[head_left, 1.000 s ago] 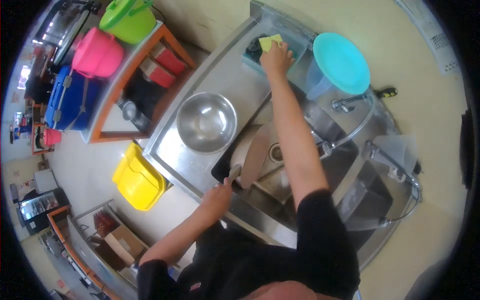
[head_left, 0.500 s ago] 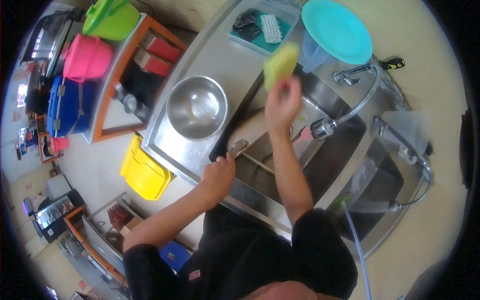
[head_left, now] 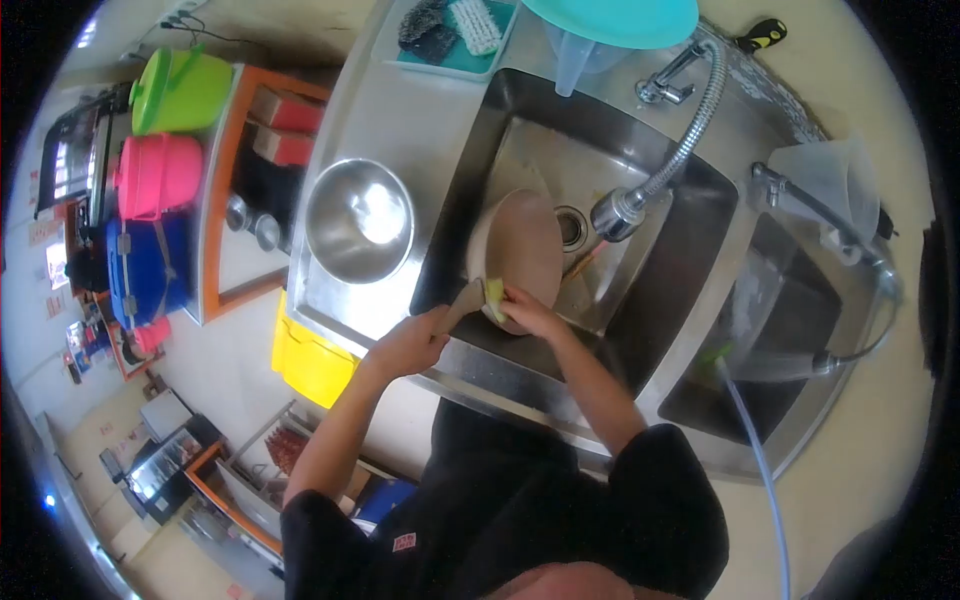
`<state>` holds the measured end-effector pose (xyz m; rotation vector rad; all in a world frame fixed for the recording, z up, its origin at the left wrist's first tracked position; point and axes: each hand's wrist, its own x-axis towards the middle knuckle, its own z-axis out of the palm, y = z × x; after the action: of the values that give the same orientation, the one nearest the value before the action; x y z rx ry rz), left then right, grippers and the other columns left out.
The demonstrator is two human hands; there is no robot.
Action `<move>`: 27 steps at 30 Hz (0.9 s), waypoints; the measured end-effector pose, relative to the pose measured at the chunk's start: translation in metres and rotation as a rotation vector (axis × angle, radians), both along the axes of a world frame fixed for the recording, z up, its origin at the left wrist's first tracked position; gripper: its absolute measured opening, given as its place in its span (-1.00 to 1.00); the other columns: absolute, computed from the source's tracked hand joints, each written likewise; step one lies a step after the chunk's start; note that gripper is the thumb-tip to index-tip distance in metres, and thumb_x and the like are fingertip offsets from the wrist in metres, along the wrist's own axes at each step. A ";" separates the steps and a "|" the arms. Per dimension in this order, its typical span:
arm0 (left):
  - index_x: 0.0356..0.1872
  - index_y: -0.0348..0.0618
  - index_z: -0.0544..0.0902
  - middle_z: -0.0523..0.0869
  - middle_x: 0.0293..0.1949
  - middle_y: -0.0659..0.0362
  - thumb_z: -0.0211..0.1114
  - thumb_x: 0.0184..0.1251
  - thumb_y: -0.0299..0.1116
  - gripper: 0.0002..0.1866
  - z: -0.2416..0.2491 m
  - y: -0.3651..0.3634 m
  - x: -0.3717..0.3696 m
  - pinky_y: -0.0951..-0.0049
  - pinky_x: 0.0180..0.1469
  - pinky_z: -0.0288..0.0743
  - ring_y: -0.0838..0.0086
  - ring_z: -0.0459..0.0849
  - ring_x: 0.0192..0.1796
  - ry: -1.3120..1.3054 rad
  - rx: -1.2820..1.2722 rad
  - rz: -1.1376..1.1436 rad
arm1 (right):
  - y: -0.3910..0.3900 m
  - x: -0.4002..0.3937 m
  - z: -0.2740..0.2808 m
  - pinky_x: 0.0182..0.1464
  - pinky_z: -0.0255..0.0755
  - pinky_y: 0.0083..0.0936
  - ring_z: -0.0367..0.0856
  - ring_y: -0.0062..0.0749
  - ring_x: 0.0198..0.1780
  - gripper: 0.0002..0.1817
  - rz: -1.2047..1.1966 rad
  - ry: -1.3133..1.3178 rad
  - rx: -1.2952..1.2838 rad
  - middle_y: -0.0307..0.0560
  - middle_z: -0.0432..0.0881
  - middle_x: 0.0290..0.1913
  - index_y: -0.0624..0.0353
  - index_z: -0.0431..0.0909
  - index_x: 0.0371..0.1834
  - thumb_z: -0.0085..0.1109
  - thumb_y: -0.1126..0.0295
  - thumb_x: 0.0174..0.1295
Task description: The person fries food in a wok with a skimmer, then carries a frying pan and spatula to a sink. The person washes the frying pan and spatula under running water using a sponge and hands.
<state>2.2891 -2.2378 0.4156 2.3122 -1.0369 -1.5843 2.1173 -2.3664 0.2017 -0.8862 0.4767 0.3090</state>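
A beige pan (head_left: 525, 235) stands tilted in the steel sink (head_left: 640, 290). Its handle (head_left: 460, 305) points toward me, and my left hand (head_left: 408, 345) is wrapped round it at the sink's front edge. Between the fingers of my right hand (head_left: 532, 314) is a yellow-green sponge (head_left: 495, 298), pressed near the place where handle and pan meet. Part of the sponge is hidden by my fingers. Behind the pan, the spray faucet head (head_left: 618, 214) hangs over the sink, with a thin reddish utensil (head_left: 588, 258) lying below it.
Left of the sink sits a steel bowl (head_left: 360, 222). A tray (head_left: 440, 68) with scourers and a turquoise plate (head_left: 620, 15) are at the back. The second basin (head_left: 750, 330) on the right has a hose (head_left: 755, 450) over its edge. A yellow bin (head_left: 310, 355) stands below left.
My right hand has brought the sponge down from above the sink to the pan's handle end. The pan is tilted up more, my left hand still on its handle. The view has shifted.
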 end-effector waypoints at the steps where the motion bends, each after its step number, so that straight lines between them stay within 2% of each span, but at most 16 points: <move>1: 0.27 -0.18 0.42 0.66 -0.04 -0.22 0.22 0.31 -0.30 -0.49 -0.006 0.006 -0.003 0.14 0.09 0.50 -0.06 0.64 0.03 0.013 -0.011 0.030 | -0.001 -0.011 -0.013 0.26 0.23 -0.51 0.39 -0.43 0.19 -0.47 0.068 -0.027 -0.015 -0.12 0.49 0.15 0.25 0.30 0.34 0.08 0.40 0.29; 2: 0.29 -0.17 0.41 0.65 -0.01 -0.22 0.23 0.31 -0.29 -0.47 -0.009 0.010 -0.005 0.17 0.11 0.49 -0.03 0.63 0.06 0.023 -0.022 0.062 | 0.000 -0.017 -0.028 0.28 0.20 -0.51 0.37 -0.43 0.21 -0.45 0.136 -0.057 -0.030 -0.12 0.49 0.15 0.25 0.29 0.35 0.09 0.40 0.29; 5: 0.30 -0.17 0.40 0.64 0.04 -0.18 0.23 0.32 -0.26 -0.46 0.002 0.004 -0.009 0.20 0.13 0.48 0.02 0.63 0.10 0.007 0.036 0.061 | -0.009 0.025 0.005 0.22 0.28 -0.54 0.42 -0.44 0.17 -0.41 -0.300 -0.044 0.095 -0.12 0.50 0.14 0.23 0.28 0.36 0.15 0.43 0.24; 8: 0.30 -0.17 0.41 0.66 0.04 -0.14 0.21 0.34 -0.24 -0.47 -0.005 0.011 -0.006 0.24 0.07 0.52 0.09 0.67 0.03 -0.014 0.019 0.057 | -0.017 0.025 0.017 0.12 0.36 -0.54 0.50 -0.44 0.07 -0.42 -0.024 -0.057 0.036 -0.14 0.51 0.12 0.22 0.31 0.32 0.20 0.47 0.18; 9: 0.33 -0.16 0.38 0.69 -0.08 -0.08 0.20 0.35 -0.24 -0.46 -0.012 0.018 -0.004 0.30 -0.12 0.56 0.26 0.70 -0.17 0.006 0.054 0.083 | -0.002 0.013 -0.002 -0.01 0.43 -0.54 0.55 -0.48 -0.04 -0.49 -0.054 -0.144 -0.120 -0.19 0.54 0.05 0.21 0.36 0.23 0.21 0.49 0.17; 12: 0.36 -0.14 0.34 0.68 -0.21 0.02 0.19 0.36 -0.24 -0.43 0.016 -0.001 -0.004 0.41 -0.30 0.53 0.46 0.61 -0.37 0.238 0.264 0.300 | -0.017 -0.007 0.011 -0.03 0.44 -0.50 0.56 -0.47 -0.05 -0.61 0.366 -0.250 -0.412 -0.18 0.58 -0.02 0.23 0.44 0.11 0.19 0.48 0.20; 13: 0.37 -0.13 0.33 0.67 -0.24 0.05 0.20 0.36 -0.24 -0.42 0.009 0.003 -0.005 0.44 -0.34 0.51 0.49 0.58 -0.40 0.192 0.212 0.256 | -0.011 -0.003 0.008 -0.03 0.44 -0.48 0.56 -0.46 -0.05 -0.68 0.183 -0.332 -0.487 -0.14 0.61 -0.10 0.23 0.49 0.06 0.18 0.46 0.22; 15: 0.38 -0.10 0.31 0.65 -0.29 0.12 0.21 0.35 -0.23 -0.41 -0.009 0.020 -0.015 0.49 -0.41 0.48 0.55 0.54 -0.45 0.111 0.127 0.166 | 0.006 0.034 0.005 -0.01 0.43 -0.45 0.56 -0.43 -0.05 -0.70 -0.157 -0.150 -0.335 -0.10 0.62 -0.13 0.22 0.51 0.04 0.17 0.41 0.25; 16: 0.36 -0.17 0.32 0.63 -0.16 0.02 0.18 0.37 -0.24 -0.43 -0.007 0.019 -0.018 0.41 -0.22 0.47 0.38 0.57 -0.28 0.108 0.135 0.175 | 0.008 0.047 0.002 0.00 0.43 -0.44 0.57 -0.41 -0.05 -0.70 -0.321 -0.060 -0.259 -0.08 0.62 -0.14 0.22 0.52 0.03 0.16 0.38 0.26; 17: 0.35 -0.23 0.33 0.62 -0.03 -0.07 0.16 0.38 -0.25 -0.44 -0.006 0.013 -0.016 0.34 -0.04 0.46 0.22 0.61 -0.11 0.097 0.134 0.183 | 0.001 0.053 -0.003 0.03 0.42 -0.43 0.57 -0.40 -0.04 -0.67 -0.243 -0.054 -0.288 -0.07 0.62 -0.11 0.21 0.51 0.07 0.15 0.34 0.27; 19: 0.33 -0.27 0.33 0.60 0.11 -0.17 0.13 0.39 -0.27 -0.46 -0.006 0.017 -0.018 0.26 0.16 0.45 0.06 0.63 0.07 0.116 0.137 0.211 | 0.005 0.057 -0.003 0.07 0.40 -0.40 0.57 -0.36 -0.03 -0.62 -0.098 -0.022 -0.323 -0.04 0.62 -0.06 0.19 0.47 0.14 0.13 0.28 0.30; 21: 0.35 -0.24 0.33 0.58 0.14 -0.17 0.11 0.40 -0.28 -0.46 -0.009 0.024 -0.020 0.26 0.18 0.44 0.05 0.61 0.11 0.186 0.151 0.279 | -0.018 0.022 0.010 0.17 0.38 -0.42 0.55 -0.26 0.09 -0.56 0.335 -0.076 -0.451 0.14 0.60 0.04 0.27 0.42 0.21 0.06 0.27 0.34; 23: 0.37 -0.21 0.31 0.55 0.18 -0.17 0.09 0.41 -0.29 -0.46 0.004 0.016 -0.021 0.27 0.21 0.42 0.06 0.58 0.16 0.286 0.253 0.399 | -0.004 -0.028 -0.074 0.20 0.36 -0.36 0.54 -0.18 0.14 -0.56 0.711 -0.216 -0.854 0.23 0.57 0.10 0.26 0.43 0.21 0.04 0.29 0.30; 24: 0.38 -0.20 0.30 0.53 0.20 -0.17 0.08 0.41 -0.30 -0.46 0.011 0.015 -0.021 0.27 0.22 0.41 0.07 0.56 0.19 0.344 0.334 0.472 | -0.008 -0.022 -0.068 0.21 0.35 -0.34 0.54 -0.16 0.15 -0.56 0.714 -0.266 -0.848 0.26 0.57 0.10 0.27 0.44 0.20 0.03 0.30 0.29; 26: 0.43 -0.15 0.23 0.58 0.14 -0.16 0.08 0.41 -0.31 -0.42 -0.019 0.040 -0.032 0.26 0.15 0.46 0.10 0.65 0.02 0.249 0.149 0.324 | -0.023 -0.007 -0.049 0.23 0.33 -0.31 0.52 -0.13 0.17 -0.55 0.726 -0.365 -0.832 0.30 0.55 0.11 0.28 0.45 0.19 0.03 0.33 0.25; 27: 0.44 -0.15 0.21 0.60 0.12 -0.16 0.08 0.40 -0.31 -0.40 -0.014 0.034 -0.037 0.26 0.13 0.48 0.10 0.67 -0.03 0.263 0.169 0.311 | -0.018 0.017 -0.054 0.24 0.32 -0.32 0.52 -0.13 0.17 -0.56 0.615 -0.270 -0.767 0.29 0.54 0.12 0.28 0.43 0.20 0.00 0.33 0.27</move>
<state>2.2519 -2.2036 0.4016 2.1527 -0.4759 -1.8334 2.1340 -2.3844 0.1477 -1.8021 0.0377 0.5717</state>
